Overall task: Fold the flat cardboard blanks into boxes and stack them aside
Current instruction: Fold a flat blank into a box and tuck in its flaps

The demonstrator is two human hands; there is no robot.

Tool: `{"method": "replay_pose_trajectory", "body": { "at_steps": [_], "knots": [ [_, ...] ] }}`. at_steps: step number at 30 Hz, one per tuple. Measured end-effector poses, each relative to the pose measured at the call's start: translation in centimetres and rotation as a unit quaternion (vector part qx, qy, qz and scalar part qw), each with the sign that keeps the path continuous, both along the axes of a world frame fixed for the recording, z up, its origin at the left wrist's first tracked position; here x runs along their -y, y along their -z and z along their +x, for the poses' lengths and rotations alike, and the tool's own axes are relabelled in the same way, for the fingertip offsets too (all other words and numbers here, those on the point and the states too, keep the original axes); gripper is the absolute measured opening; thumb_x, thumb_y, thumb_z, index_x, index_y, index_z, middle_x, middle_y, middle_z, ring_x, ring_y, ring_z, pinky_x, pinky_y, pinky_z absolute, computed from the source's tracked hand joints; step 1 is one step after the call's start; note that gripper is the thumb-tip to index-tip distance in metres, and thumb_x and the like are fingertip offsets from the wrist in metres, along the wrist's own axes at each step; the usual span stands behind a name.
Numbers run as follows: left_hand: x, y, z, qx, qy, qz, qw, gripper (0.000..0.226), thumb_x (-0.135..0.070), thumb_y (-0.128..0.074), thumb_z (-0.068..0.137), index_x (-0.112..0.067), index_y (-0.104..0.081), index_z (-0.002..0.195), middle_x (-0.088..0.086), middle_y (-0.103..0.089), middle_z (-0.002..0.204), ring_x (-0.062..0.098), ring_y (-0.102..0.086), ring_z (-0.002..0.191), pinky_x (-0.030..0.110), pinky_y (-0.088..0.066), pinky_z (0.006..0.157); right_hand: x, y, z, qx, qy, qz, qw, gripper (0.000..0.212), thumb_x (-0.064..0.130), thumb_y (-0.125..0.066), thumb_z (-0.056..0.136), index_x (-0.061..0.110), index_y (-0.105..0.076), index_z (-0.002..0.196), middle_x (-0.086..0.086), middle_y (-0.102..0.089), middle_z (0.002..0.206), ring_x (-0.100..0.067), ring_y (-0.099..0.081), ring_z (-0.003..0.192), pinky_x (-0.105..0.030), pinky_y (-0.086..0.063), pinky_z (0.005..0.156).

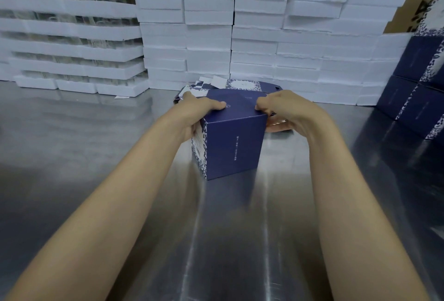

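- one dark blue box [233, 147] stands upright on the steel table [96, 156], in the middle and just in front of the person; its walls are squared up and its top looks nearly closed.
- the left hand [201, 111] grips the box's upper left corner, fingers lying over the top and thumb down the patterned side.
- the right hand [286, 111] clamps the upper right edge with curled fingers, apparently pressing or tucking a last flap.
- judging from this, the box in hand is in its final closing step and has yet to be set aside.
- finished boxes [418, 99] are stacked at the right edge of the table, so part of the job looks done.
- flat blanks [240, 84] lie just behind the box, so more folding remains.
- white foam trays [240, 24] are piled high along the back.
- hidden: the right fingertips and whatever flap they work, the box's far side and its bottom.
- the finished stack is cut off by the frame, so its count is unclear; the blank pile is mostly covered by the box and hands.
- the print on the box is too small to read.
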State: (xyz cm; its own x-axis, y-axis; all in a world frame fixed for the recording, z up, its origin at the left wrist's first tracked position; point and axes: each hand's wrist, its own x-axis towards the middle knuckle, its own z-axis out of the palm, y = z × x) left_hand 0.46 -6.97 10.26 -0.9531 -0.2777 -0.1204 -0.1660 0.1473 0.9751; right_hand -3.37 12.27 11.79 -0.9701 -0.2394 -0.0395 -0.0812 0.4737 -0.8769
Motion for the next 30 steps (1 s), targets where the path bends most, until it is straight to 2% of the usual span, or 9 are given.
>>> {"method": "replay_pose_trajectory", "body": {
  "at_steps": [2,5,9,13,16,19,22,26,30],
  "knots": [
    [0.1,0.0,-0.1,-0.001,0.000,0.008,1.000,0.080,-0.025,-0.076,0.081,-0.016,-0.024,0.141,0.004,-0.060,0.102,0.006,-0.053,0.031,0.012,-0.034,0.032,0.2,0.3,-0.2,0.009,0.009,-0.016,1.000,0.022,0.020,-0.057,0.080,0.020,-0.053,0.058,0.007,-0.056,0.050,-0.014,-0.062,0.054,-0.029,-0.059,0.073],
    [0.2,0.1,-0.5,-0.005,0.007,0.015,1.000,0.088,-0.026,-0.078,0.078,-0.021,-0.021,0.145,0.002,-0.064,0.110,0.012,-0.060,0.055,0.015,-0.040,0.039,0.6,0.7,-0.4,-0.001,0.022,-0.034,0.999,0.029,0.023,-0.056,0.077,0.022,-0.054,0.048,0.011,-0.051,0.048,-0.013,-0.056,0.050,-0.025,-0.057,0.065],
    [0.5,0.3,-0.8,0.001,0.025,0.022,0.999,0.095,-0.027,-0.079,0.077,-0.022,-0.016,0.148,-0.004,-0.062,0.107,0.021,-0.066,0.085,0.039,-0.054,0.077,1.1,0.8,-0.5,-0.021,0.029,-0.029,0.999,0.015,0.024,-0.056,0.078,0.020,-0.056,0.063,0.009,-0.053,0.047,-0.011,-0.056,0.044,-0.020,-0.053,0.051],
    [0.6,0.2,-0.6,0.004,0.049,0.012,0.999,0.103,-0.028,-0.080,0.076,-0.023,-0.011,0.152,-0.004,-0.057,0.110,0.028,-0.065,0.108,0.052,-0.050,0.094,1.0,0.7,-0.9,-0.015,0.037,-0.013,0.999,0.016,0.025,-0.056,0.075,0.020,-0.053,0.061,0.005,-0.053,0.049,-0.012,-0.058,0.045,-0.021,-0.051,0.050],
    [0.5,0.2,-0.4,0.002,0.080,0.021,0.997,0.103,-0.025,-0.080,0.077,-0.023,-0.010,0.153,-0.003,-0.062,0.109,0.027,-0.066,0.107,0.061,-0.047,0.094,1.3,0.8,-1.2,-0.028,0.059,0.001,0.998,0.015,0.027,-0.055,0.073,0.022,-0.047,0.061,0.005,-0.046,0.050,-0.013,-0.048,0.044,-0.020,-0.047,0.049],
    [0.4,0.2,-0.4,0.005,0.110,0.040,0.993,0.103,-0.021,-0.079,0.079,-0.023,-0.009,0.154,-0.011,-0.060,0.099,0.018,-0.070,0.092,0.055,-0.052,0.091,1.7,1.0,-1.5,-0.053,0.077,0.000,0.996,0.022,0.024,-0.054,0.072,0.023,-0.036,0.060,0.008,-0.037,0.046,-0.013,-0.033,0.043,-0.019,-0.030,0.045],
    [0.5,0.3,-0.5,0.002,0.119,0.035,0.992,0.101,-0.022,-0.079,0.079,-0.023,-0.011,0.153,-0.012,-0.058,0.101,0.017,-0.069,0.095,0.054,-0.049,0.095,2.0,1.2,-2.0,-0.057,0.084,-0.023,0.995,0.027,0.022,-0.054,0.074,0.023,-0.032,0.059,0.007,-0.033,0.045,-0.014,-0.028,0.044,-0.021,-0.022,0.043],
    [0.8,0.4,-0.7,-0.002,0.131,0.026,0.991,0.096,-0.022,-0.079,0.079,-0.024,-0.017,0.152,-0.016,-0.064,0.091,0.016,-0.071,0.091,0.055,-0.050,0.093,2.4,1.4,-2.6,-0.084,0.116,-0.030,0.989,0.031,0.022,-0.056,0.079,0.021,-0.031,0.061,0.001,-0.034,0.057,-0.016,-0.028,0.053,-0.029,-0.019,0.049],
    [0.2,0.7,-0.9,-0.014,0.117,-0.003,0.993,0.099,-0.026,-0.079,0.079,-0.021,-0.014,0.153,-0.012,-0.060,0.105,0.023,-0.067,0.105,0.061,-0.048,0.092,2.5,1.5,-3.0,-0.065,0.127,-0.060,0.988,0.023,0.023,-0.058,0.080,0.019,-0.038,0.069,-0.003,-0.039,0.068,-0.017,-0.034,0.058,-0.028,-0.023,0.050]
  ]
}}
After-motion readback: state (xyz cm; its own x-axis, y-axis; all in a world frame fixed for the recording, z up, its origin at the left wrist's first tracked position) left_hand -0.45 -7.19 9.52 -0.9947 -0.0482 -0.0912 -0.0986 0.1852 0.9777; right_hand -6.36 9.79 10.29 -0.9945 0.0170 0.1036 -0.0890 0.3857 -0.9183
